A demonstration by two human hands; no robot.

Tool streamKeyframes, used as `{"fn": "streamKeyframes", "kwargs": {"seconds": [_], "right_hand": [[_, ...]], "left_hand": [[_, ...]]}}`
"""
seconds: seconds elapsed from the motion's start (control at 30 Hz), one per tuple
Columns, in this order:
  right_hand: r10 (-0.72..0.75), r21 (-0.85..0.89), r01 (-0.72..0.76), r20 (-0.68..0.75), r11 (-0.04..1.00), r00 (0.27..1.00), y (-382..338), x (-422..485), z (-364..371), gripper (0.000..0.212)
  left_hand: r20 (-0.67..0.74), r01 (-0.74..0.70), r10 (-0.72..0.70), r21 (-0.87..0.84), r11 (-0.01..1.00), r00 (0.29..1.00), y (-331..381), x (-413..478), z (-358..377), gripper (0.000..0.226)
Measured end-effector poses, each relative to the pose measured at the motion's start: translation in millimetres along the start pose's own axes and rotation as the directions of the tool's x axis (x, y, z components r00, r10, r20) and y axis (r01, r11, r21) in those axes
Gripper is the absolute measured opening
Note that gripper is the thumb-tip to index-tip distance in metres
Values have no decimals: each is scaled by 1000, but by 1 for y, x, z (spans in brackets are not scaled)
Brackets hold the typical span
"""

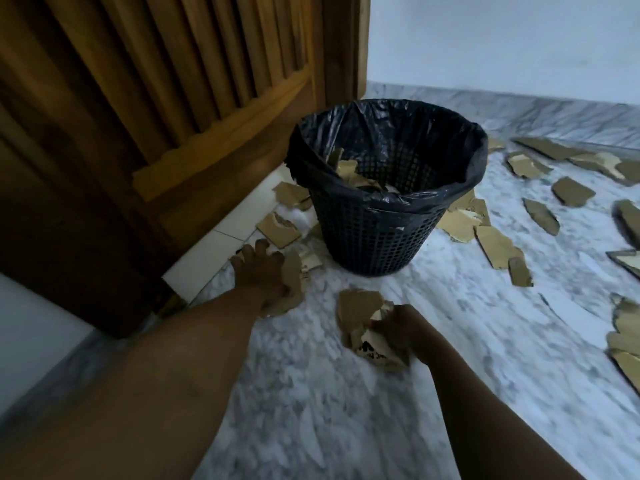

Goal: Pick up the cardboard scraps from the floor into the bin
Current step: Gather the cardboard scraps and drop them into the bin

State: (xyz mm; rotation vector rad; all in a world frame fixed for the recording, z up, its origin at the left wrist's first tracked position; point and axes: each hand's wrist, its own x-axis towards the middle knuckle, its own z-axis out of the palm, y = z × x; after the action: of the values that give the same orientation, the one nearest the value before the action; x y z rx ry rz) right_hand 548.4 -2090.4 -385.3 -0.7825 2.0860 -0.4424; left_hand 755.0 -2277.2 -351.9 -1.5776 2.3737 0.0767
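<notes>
A black mesh bin point(374, 237) lined with a black plastic bag stands on the marble floor, with a few brown cardboard scraps point(349, 171) inside it. My left hand point(259, 268) lies low at the bin's left, fingers curled over a cardboard scrap point(292, 282) on the floor. My right hand point(401, 327) grips a bunch of torn cardboard pieces point(360, 317) in front of the bin. More scraps point(277, 230) lie between the bin and the door.
A wooden louvred door point(156, 116) stands close on the left, above a white threshold point(221, 244). Several cardboard scraps point(495, 244) are strewn over the floor to the right of the bin, up to the pale wall point(502, 39).
</notes>
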Motion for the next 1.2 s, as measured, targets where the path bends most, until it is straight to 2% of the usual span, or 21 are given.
{"fn": "streamKeyframes", "kwargs": {"seconds": [0.03,0.1,0.17,0.2,0.37,0.5,0.57,0.73,0.83,0.97,1.03,1.1,1.13,1.2], "right_hand": [[1,-26,-1,15,1000,1000,-4,-3,-4,60],[-1,-99,5,41,995,999,-8,0,-8,59],[-16,-162,24,49,987,999,-13,4,-9,58],[-26,-190,35,50,981,998,-16,5,-9,57],[-9,-264,31,84,964,996,-29,12,-11,53],[32,-307,-1,95,952,995,-35,18,-12,59],[36,-315,-2,100,949,994,-33,20,-10,58],[3,-290,10,42,957,999,-17,30,5,62],[10,-292,7,56,956,998,-16,33,7,64],[4,-278,13,59,961,998,-27,25,1,43],[3,-281,13,58,960,998,-28,26,-1,46],[15,-301,6,67,954,998,-28,28,1,52],[20,-311,2,69,950,997,-27,30,2,52],[15,-327,7,67,945,998,-25,34,2,55]], "left_hand": [[-1,4,-4,-16,1000,1000,-6,5,0,80],[118,-7,20,-108,994,993,-16,20,3,82],[252,-49,106,-223,974,962,-23,39,11,93],[268,-50,128,-279,959,955,-25,46,13,98],[149,-81,139,-342,936,979,-17,59,9,102],[117,-145,195,-340,929,974,-17,68,7,96],[150,-137,194,-324,936,970,-16,70,5,98],[99,-147,193,-354,924,976,-8,79,6,58],[111,-187,242,-365,912,964,-5,82,5,62],[202,-186,253,-301,935,946,-10,100,-15,72],[195,-198,249,-245,949,949,-13,113,-23,58],[146,-126,141,-107,986,979,-15,121,-28,51],[147,-68,77,-63,996,986,-16,127,-28,59],[214,-101,102,-15,995,971,-18,142,-27,85]]}}
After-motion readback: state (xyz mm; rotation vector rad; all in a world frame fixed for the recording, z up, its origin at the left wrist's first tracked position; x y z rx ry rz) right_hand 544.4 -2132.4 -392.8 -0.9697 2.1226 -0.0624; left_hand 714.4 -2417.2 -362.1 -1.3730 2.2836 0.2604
